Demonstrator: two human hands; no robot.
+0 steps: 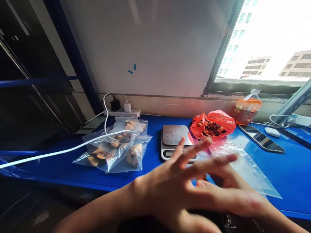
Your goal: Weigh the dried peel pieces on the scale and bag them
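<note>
My left hand [175, 184] is raised in front of the table's near edge, fingers spread, with nothing in it. Behind it, my right hand [234, 178] is crossed over by the left fingers; most of its own fingers are hidden or blurred. Just beyond the hands stands a small kitchen scale [176, 134] with a bare metal plate, its display partly covered by a left finger. To its right an open red plastic bag [222, 116] holds dried brown slices [211, 129]. Flat clear plastic bags [252, 171] lie beside my right hand.
Several clear zip bags [136, 155] with dried pieces lie left of the scale. A white cable [73, 148] runs over them from a power strip [123, 112]. At the right are a drink bottle [247, 108], a phone [262, 139] and a white earbud case [272, 132].
</note>
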